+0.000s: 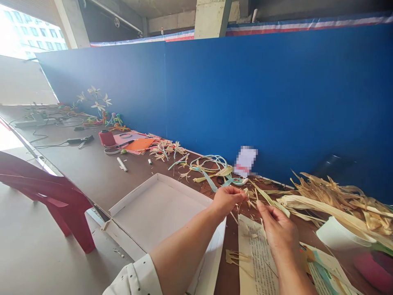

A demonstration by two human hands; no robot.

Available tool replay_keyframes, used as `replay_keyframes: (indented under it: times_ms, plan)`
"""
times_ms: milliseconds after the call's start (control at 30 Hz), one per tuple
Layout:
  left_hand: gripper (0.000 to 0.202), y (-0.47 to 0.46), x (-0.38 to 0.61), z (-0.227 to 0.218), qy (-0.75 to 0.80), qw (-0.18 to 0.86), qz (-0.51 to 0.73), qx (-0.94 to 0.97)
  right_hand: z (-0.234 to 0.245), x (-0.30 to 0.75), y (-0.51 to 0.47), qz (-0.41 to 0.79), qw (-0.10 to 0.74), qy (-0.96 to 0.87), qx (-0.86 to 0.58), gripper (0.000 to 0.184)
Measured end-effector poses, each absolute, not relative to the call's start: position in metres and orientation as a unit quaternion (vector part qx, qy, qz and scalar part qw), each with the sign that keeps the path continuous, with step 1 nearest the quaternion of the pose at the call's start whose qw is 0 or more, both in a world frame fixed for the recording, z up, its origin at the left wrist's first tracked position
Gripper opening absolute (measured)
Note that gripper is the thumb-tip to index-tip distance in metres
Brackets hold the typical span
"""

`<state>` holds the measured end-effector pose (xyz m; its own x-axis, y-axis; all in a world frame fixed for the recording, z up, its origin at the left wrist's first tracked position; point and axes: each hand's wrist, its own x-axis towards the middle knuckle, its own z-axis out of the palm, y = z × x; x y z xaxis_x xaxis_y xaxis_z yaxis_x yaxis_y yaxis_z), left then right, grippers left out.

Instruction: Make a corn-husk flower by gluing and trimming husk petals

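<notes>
My left hand [227, 199] is closed in a pinch on a small pale strip of dried leaf [246, 192] just above the brown table [92, 168]. My right hand [276, 227] is beside it, fingers curled and pinching another thin strip near the same spot. Both hands hover over a printed paper sheet [256, 262] with scraps of husk on it. A pile of dried corn husks [334, 200] lies just right of my hands.
A shallow white cardboard tray [153, 209] sits at the table's front edge. Blue and yellow ribbon strips [211, 168], orange paper [139, 144], scissors, cables and paper flowers [95, 98] lie further left. A white cup [340, 235] stands right. A blue partition [245, 102] backs the table; a red chair [52, 196] stands left.
</notes>
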<state>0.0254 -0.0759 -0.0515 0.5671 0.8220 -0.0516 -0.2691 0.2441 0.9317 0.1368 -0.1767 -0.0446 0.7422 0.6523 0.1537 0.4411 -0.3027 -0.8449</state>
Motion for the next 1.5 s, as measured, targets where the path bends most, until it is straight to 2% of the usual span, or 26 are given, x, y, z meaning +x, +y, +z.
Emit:
replay_keyframes:
  times_ms: [167,300,400,467,533,667,800,900,1200,1500]
  plan:
    - [0.019,-0.075,0.024,-0.048,0.305,0.730,0.381,0.478,-0.065,0.148,-0.175,0.120,0.359,-0.479,-0.792,0.023]
    - [0.013,-0.075,0.024,-0.046,0.315,0.722,0.378,0.486,-0.076,0.145,-0.173,0.141,0.223,-0.509,-0.820,0.008]
    - [0.013,-0.076,0.023,-0.045,0.322,0.720,0.376,0.486,-0.075,0.140,-0.172,0.144,0.168,-0.518,-0.826,0.014]
    - [0.014,-0.076,0.023,-0.045,0.319,0.723,0.377,0.484,-0.072,0.139,-0.172,0.132,0.189,-0.505,-0.832,0.014]
    - [0.016,-0.077,0.023,-0.045,0.312,0.726,0.380,0.480,-0.067,0.139,-0.172,0.118,0.258,-0.489,-0.825,0.014]
    - [0.023,-0.077,0.022,-0.044,0.297,0.742,0.376,0.468,-0.055,0.138,-0.174,0.100,0.388,-0.453,-0.797,0.027]
    - [0.028,-0.076,0.020,-0.045,0.282,0.770,0.355,0.448,-0.053,0.137,-0.175,0.110,0.437,-0.417,-0.789,0.038]
    - [0.031,-0.075,0.020,-0.048,0.268,0.789,0.332,0.442,-0.056,0.137,-0.175,0.092,0.473,-0.414,-0.772,0.038]
    - [0.036,-0.081,0.015,-0.043,0.243,0.814,0.268,0.454,-0.054,0.136,-0.179,0.011,0.520,-0.410,-0.749,0.028]
    - [0.042,-0.083,0.017,-0.043,0.206,0.820,0.231,0.481,-0.060,0.142,-0.178,0.006,0.537,-0.394,-0.746,0.029]
